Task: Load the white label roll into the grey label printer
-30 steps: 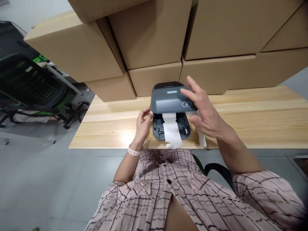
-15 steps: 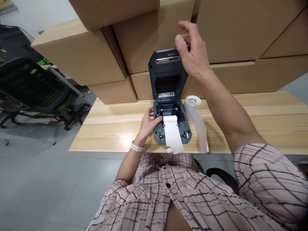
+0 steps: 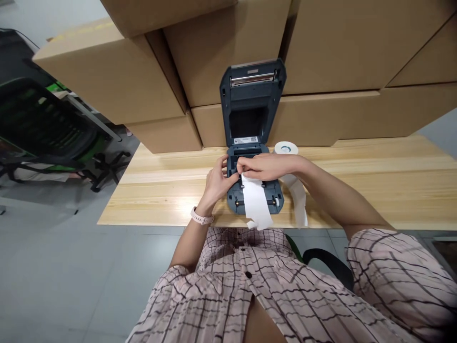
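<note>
A dark label printer point(image 3: 234, 197) stands on the bench with its lid point(image 3: 252, 102) raised and leaning back. My left hand point(image 3: 217, 182) grips the printer's left side, thumb over the inner edge. Down in the paper bay, the curled fingers of my right hand point(image 3: 267, 166) meet close to my left thumb; whatever they pinch is hidden. Under that hand, a strip of white label paper point(image 3: 257, 205) runs forward over the roller and past the front edge, its end torn. Right of the printer sits a larger label roll point(image 3: 286, 147) with a loose tail, partly behind my right wrist.
Stacked cardboard boxes point(image 3: 357, 47) form a wall behind the printer, some close to its lid. The wooden bench point(image 3: 160, 190) ends just in front of my body. A black office chair point(image 3: 46, 124) stands on the floor at left.
My right hand has let go of the raised lid and come down into the paper bay. The lid stays up by itself. My left hand remains at the printer's side.
</note>
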`<action>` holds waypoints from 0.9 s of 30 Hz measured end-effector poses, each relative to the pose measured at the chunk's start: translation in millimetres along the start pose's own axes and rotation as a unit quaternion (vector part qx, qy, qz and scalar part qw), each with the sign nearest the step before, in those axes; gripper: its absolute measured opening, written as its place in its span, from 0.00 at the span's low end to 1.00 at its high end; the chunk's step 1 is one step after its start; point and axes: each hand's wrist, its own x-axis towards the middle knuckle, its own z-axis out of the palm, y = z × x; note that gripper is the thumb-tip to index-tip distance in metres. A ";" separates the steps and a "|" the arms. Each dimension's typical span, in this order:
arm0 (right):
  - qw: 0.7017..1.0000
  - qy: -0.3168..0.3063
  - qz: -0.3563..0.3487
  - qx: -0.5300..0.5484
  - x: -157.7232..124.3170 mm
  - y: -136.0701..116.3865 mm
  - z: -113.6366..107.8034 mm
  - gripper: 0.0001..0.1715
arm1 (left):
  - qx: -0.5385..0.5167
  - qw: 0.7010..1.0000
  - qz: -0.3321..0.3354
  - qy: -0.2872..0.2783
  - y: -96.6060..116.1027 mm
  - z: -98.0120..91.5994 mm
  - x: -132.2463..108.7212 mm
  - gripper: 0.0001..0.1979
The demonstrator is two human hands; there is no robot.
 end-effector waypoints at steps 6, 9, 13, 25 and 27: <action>0.978 0.019 -0.111 0.175 -10.0 8.9 -13.3 0.26 | 0.010 0.999 0.035 -0.040 -1.7 -6.8 -4.5 0.44; 0.940 0.135 -0.163 0.269 -70.1 15.6 -22.3 0.27 | -0.035 0.998 0.026 -0.046 -3.9 -5.9 -7.1 0.44; 0.896 0.319 -0.139 0.277 -178.3 35.6 -9.0 0.28 | -0.078 0.996 0.009 -0.029 -5.7 -0.3 -10.8 0.41; 0.849 0.293 0.272 0.346 -183.8 95.7 73.4 0.40 | 0.029 0.997 0.052 -0.044 -5.9 -5.6 -11.3 0.41; 0.870 0.269 0.246 0.331 -183.6 96.8 56.8 0.46 | 0.038 0.996 0.065 -0.051 -8.0 -6.8 -10.0 0.42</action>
